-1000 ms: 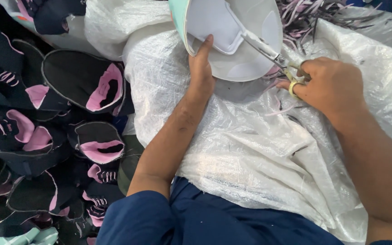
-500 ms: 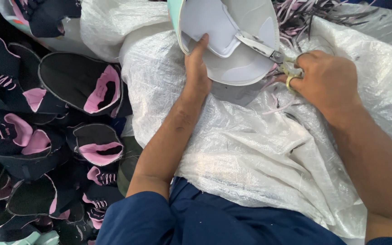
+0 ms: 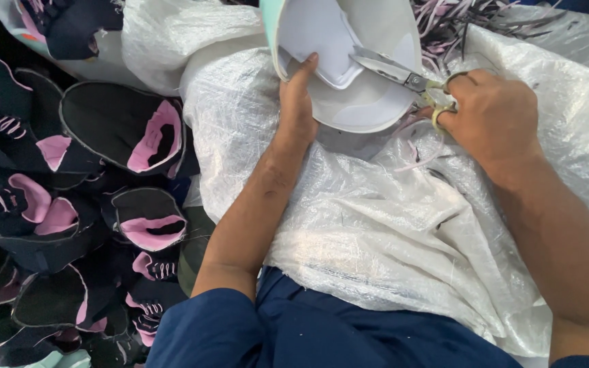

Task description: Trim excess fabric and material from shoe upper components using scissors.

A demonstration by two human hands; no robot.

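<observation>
My left hand [image 3: 298, 102] grips the near edge of a white shoe part [image 3: 369, 102] with a mint-green rim, holding it up over my lap. My right hand [image 3: 492, 119] holds small scissors [image 3: 403, 78] with yellowish handles. Their blades lie across the white inner surface of the shoe part, near its right side. A crinkled white woven plastic sheet [image 3: 376, 225] covers my lap beneath both hands.
A heap of black and pink shoe uppers [image 3: 97, 204] fills the left side. Trimmed pink and black scraps [image 3: 465, 17] lie at the top right. My dark blue trousers [image 3: 322, 334] show at the bottom.
The view has shifted slightly. The white shoe part and scissors have stayed in my hands, with the blades shifting slightly across the white surface.
</observation>
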